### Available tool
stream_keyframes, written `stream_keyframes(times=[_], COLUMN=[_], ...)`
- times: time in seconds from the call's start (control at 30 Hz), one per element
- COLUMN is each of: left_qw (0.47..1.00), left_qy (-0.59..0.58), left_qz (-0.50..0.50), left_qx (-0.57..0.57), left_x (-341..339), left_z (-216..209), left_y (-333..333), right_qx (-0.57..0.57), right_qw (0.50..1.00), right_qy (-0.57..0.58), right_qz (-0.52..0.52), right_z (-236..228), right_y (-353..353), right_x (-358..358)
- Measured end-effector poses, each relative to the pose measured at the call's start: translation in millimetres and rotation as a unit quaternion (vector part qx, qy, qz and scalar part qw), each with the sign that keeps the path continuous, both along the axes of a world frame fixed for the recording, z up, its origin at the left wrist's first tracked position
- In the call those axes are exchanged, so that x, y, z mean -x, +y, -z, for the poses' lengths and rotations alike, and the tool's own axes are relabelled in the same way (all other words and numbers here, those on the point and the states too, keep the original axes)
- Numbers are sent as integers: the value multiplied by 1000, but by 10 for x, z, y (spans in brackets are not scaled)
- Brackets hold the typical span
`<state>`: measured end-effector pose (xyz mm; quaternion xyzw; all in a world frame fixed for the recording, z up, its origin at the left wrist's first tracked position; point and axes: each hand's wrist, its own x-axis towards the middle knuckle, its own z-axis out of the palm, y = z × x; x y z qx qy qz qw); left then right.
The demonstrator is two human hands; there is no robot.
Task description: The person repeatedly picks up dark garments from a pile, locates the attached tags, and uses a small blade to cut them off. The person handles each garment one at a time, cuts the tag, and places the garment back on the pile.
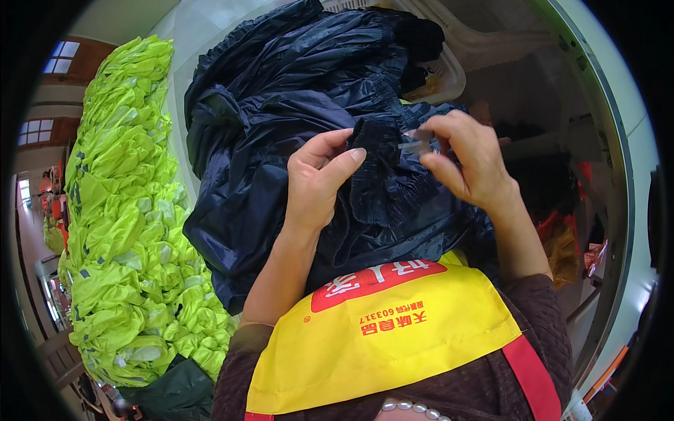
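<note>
A dark navy garment [274, 168] of thin shiny cloth lies heaped before me, its gathered elastic edge [382, 179] raised in the middle. My left hand [316, 175] pinches that edge between thumb and fingers. Just to the right, my right hand [470, 158] is closed around small thread snips [415, 146], whose pale tips point left at the gathered cloth. The hand partly hides the snips, and I cannot tell whether the tips touch the cloth.
A long pile of lime-yellow garments [133, 210] runs along the left side. Beyond the navy heap stands a pale plastic basket [453, 77]. A metal-edged table rim [614, 140] curves down the right. Dark green cloth [175, 389] lies below the yellow pile.
</note>
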<state>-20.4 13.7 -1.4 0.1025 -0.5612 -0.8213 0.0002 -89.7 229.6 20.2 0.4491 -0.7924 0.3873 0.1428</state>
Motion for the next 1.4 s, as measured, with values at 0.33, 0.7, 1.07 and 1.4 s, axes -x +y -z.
stream_keyframes(times=[0.33, 0.7, 1.07, 1.4], left_qw=[999, 999, 998, 994], left_qy=[-27, -23, -12, 78], left_qz=[8, 23, 14, -82], left_qx=[-21, -21, -63, 1], left_x=[22, 29, 25, 157], left_z=[-15, 8, -23, -675], left_y=[-3, 31, 12, -335], right_qx=[-99, -110, 136, 26], right_qw=[982, 978, 930, 994], right_qy=[158, 172, -343, -88], right_qz=[-17, -40, 2, 66], right_z=[65, 34, -5, 192], right_y=[-84, -152, -194, -289], right_x=[252, 298, -266, -457])
